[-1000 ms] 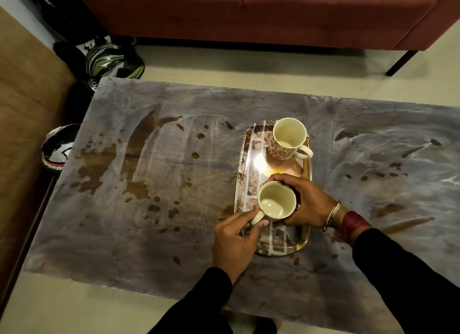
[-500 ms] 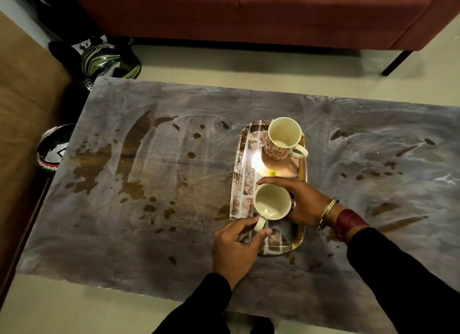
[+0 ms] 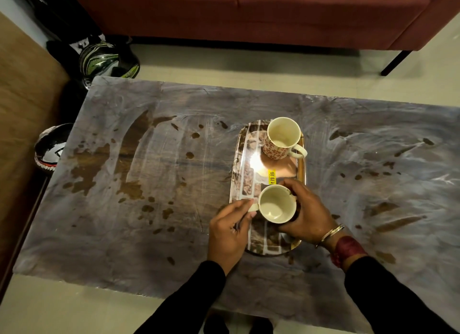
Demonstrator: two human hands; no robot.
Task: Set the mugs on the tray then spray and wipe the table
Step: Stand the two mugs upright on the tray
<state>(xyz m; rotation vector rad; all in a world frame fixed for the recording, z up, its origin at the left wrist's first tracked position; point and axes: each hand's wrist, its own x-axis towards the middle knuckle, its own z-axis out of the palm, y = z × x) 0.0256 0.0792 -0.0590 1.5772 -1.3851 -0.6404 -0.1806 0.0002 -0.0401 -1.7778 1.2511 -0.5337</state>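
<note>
A glossy oblong tray (image 3: 245, 159) with a picture strip and a yellow price sticker lies on the grey marbled table (image 3: 149, 246). At the tray's far end a patterned cream mug (image 3: 280, 139) stands upright, handle to the right. A second cream mug (image 3: 275, 205) sits at the tray's near end. My right hand (image 3: 307, 215) curls round its right side. My left hand (image 3: 227, 230) pinches its handle, which points left. No spray bottle or cloth is in view.
Brown stains and white wipe streaks cover the table top. A red sofa (image 3: 249, 12) runs along the far side, with one black leg at the right. Two helmets (image 3: 107, 62) lie on the floor by the table's left end.
The near mug's handle has turned from the near-left to point left, with both hands still on the mug. The view has shifted slightly.
</note>
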